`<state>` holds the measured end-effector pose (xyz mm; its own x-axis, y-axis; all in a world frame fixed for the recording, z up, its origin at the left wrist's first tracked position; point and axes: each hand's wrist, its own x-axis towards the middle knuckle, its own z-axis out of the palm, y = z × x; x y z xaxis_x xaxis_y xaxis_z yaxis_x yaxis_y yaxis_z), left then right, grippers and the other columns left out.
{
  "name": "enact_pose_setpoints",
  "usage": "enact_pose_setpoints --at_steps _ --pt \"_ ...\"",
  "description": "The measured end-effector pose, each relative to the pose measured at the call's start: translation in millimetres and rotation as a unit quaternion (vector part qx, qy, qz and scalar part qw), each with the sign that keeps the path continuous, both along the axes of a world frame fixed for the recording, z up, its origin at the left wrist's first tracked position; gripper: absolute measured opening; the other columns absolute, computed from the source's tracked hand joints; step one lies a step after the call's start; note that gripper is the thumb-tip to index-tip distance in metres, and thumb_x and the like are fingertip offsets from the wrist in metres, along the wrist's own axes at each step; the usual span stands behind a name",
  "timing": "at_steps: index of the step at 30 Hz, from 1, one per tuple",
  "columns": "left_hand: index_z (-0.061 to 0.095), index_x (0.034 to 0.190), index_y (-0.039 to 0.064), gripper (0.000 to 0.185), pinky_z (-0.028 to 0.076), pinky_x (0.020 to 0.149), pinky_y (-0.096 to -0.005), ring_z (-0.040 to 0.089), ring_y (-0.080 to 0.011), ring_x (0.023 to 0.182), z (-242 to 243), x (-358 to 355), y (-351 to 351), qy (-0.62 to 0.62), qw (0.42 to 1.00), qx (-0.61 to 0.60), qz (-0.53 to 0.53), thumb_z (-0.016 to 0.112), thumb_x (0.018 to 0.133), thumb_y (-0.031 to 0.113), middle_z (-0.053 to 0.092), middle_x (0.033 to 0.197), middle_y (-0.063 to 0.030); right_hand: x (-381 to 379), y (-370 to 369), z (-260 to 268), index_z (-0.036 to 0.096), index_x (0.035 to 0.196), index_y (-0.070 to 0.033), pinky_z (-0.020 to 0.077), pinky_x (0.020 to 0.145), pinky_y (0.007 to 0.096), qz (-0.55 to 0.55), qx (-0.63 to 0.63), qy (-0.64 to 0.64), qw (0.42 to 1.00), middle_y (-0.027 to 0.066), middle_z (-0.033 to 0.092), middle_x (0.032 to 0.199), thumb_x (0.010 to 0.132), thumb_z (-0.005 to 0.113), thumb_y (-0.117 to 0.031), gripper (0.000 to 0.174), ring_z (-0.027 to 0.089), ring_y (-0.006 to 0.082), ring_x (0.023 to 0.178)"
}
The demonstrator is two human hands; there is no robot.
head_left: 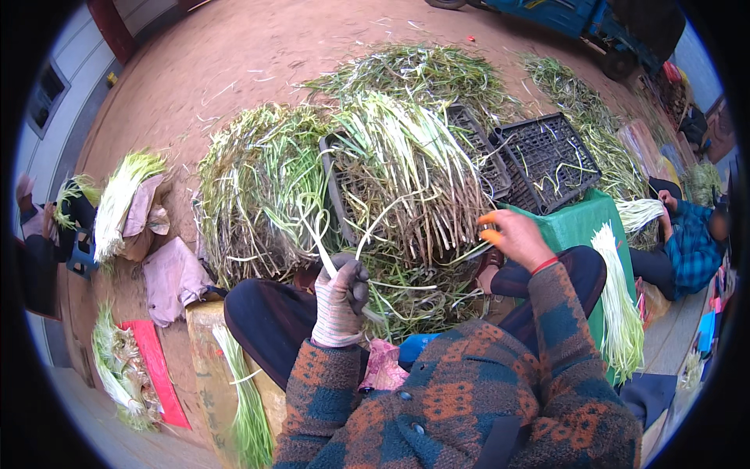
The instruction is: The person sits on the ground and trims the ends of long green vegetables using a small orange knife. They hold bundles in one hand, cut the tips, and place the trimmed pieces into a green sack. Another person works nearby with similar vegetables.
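Observation:
My left hand (341,299), in a striped glove with a dark, soiled palm, is closed around a few pale green stalks at the centre. Their white part (326,258) juts up past the thumb. My right hand (515,234) has orange covers on the thumb and a finger; it is at the root ends of a large heap of long white-stemmed greens (404,158). The thumb and finger are apart, and thin leaves lie just beneath them; whether they touch is unclear. The heap rests on a black plastic crate (331,182), brown roots towards me.
Another black crate (551,158) stands at the right, beside a green sheet (548,228) bearing cleaned white stalks (615,305). More greens (258,193) are piled left. A tied bundle (237,375) lies on a yellowish block (205,352). People sit at both sides; a blue vehicle (545,14) stands behind.

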<state>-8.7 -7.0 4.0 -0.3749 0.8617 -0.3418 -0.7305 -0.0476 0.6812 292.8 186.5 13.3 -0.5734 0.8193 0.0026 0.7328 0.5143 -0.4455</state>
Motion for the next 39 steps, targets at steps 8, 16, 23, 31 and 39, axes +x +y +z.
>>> enact_pose_setpoints --at_steps 8,16,23,31,39 --pt "0.058 0.104 0.007 0.015 0.029 0.038 -0.0182 0.043 -0.0048 0.048 -5 3 5 -0.039 0.999 0.000 0.004 0.066 0.094 0.014 0.060 0.081 -0.0036 -105 -82 4 0.061 0.134 -0.006 0.0507 0.076 0.0236 0.183 -0.508 0.142 0.830 -0.0001 0.069 0.100 0.098 0.067 -0.023 0.040 0.060 0.0055 0.084" --pt "0.057 0.116 0.003 0.033 0.026 0.038 -0.0182 0.040 -0.0035 0.046 7 -1 9 0.033 0.999 0.025 0.031 0.065 0.097 0.028 0.065 0.093 -0.0064 -104 -91 -6 0.063 0.110 -0.004 0.0517 0.065 0.0222 0.142 -0.615 0.225 0.742 0.0034 0.069 0.091 0.101 0.062 -0.023 0.021 0.065 0.0079 0.078" --pt "0.065 0.108 0.003 0.021 0.038 0.042 -0.0177 0.057 -0.0087 0.051 3 32 8 0.053 0.997 -0.027 -0.057 0.066 0.097 0.021 0.072 0.086 -0.0085 -105 -90 -5 0.062 0.108 -0.006 0.0456 0.054 0.0194 0.110 -0.599 0.244 0.755 0.0016 0.068 0.083 0.100 0.062 -0.028 0.023 0.063 0.0070 0.067" --pt "0.067 0.105 0.002 0.017 0.040 0.042 -0.0184 0.056 -0.0069 0.050 10 7 7 0.091 0.994 -0.055 0.036 0.063 0.100 0.018 0.071 0.078 -0.0079 -79 -95 -13 0.064 0.109 -0.003 0.0524 0.061 0.0229 0.108 -0.599 0.224 0.762 0.0001 0.064 0.081 0.104 0.055 -0.022 0.022 0.063 0.0076 0.069" --pt "0.066 0.113 0.010 0.027 0.027 0.037 -0.0172 0.043 -0.0023 0.042 65 -69 5 0.139 0.973 -0.014 0.185 0.071 0.094 0.028 0.063 0.070 0.0013 -35 -83 -48 0.066 0.121 -0.005 0.0559 0.065 0.0297 0.058 -0.458 -0.056 0.886 0.0081 0.072 0.086 0.098 0.062 -0.023 0.029 0.070 0.0158 0.072"
